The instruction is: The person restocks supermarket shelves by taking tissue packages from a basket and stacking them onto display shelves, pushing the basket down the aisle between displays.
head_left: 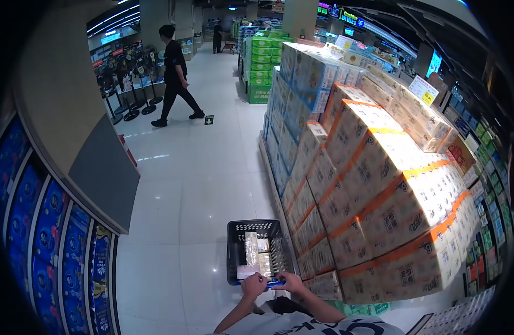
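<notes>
A black plastic shopping basket (231, 245) with holes in its walls is in front of me, low in the view. Inside lie several pale packages (251, 249), one long and upright along the left, others smaller beside it. At the basket's near edge is a blue handle bar (277, 283). My left hand (253, 285) is closed at the left end of this bar, close to the packages. Around the right end, my right hand (291, 282) is closed too. The fingers partly hide the bar.
A tall stack of wrapped cartons (374, 206) with orange bands borders the right. Blue packs (50, 268) fill a shelf at left, beside a pillar (61, 72). Ahead, a person in black (175, 72) walks across the white tiled aisle (201, 162); green boxes (261, 61) stand farther back.
</notes>
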`<state>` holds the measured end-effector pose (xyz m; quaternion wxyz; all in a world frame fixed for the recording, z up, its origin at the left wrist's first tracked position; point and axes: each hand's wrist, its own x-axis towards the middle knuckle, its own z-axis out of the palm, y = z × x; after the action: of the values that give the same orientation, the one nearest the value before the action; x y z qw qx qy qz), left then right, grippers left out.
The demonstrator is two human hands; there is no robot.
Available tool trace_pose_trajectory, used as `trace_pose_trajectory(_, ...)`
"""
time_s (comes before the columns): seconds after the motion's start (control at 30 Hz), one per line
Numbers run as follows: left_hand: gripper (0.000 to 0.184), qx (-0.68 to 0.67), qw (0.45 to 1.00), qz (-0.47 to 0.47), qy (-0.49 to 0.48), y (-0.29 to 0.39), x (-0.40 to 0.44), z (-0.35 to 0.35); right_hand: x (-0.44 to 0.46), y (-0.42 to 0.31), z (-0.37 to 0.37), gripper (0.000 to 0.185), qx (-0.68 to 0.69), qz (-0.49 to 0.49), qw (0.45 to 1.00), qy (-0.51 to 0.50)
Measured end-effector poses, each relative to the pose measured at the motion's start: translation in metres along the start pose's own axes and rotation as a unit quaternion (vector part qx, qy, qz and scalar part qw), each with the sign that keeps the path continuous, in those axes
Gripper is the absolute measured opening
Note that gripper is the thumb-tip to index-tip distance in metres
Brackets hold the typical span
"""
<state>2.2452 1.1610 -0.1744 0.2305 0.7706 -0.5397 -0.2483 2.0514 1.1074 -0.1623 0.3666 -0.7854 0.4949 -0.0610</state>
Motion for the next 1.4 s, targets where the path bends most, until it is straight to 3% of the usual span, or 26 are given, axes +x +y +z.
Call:
trace_pose_trajectory(0.1, 0.026, 0.005, 0.999, -0.018, -0.036, 0.003, 0.012, -0.008, 0.007, -0.004, -0.006, 0.062, -0.005, 0.002, 1.0, -0.004)
trace_pose_trajectory(0.57, 0.024, 0.048, 0.998, -0.009, 0.026, 0.006, 0.063, -0.005, 0.056, 0.005, -0.013, 0.066, 0.001, -0.004, 1.0, 0.012)
trace_pose_trajectory(0.87, 0.025, 0.049, 0.998, -0.043, 0.004, 0.009, 0.063, -0.003, 0.076, 0.01, -0.026, 0.068, 0.006, 0.0, 0.998, -0.065)
trace_pose_trajectory(1.0, 0.026, 0.084, 0.996, -0.031, 0.023, 0.022, 0.106, -0.008, 0.09, 0.014, -0.033, 0.07, -0.01, -0.054, 0.995, -0.088)
trace_pose_trajectory(1.13, 0.031, 0.086, 0.995, -0.059, -0.004, 0.015, 0.089, -0.002, 0.096, 0.022, -0.027, 0.072, 0.02, -0.052, 0.995, -0.086)
trace_pose_trajectory(1.4, 0.022, 0.086, 0.994, -0.051, 0.037, 0.021, 0.099, -0.003, 0.115, 0.029, -0.03, 0.066, 0.036, -0.094, 0.99, -0.103)
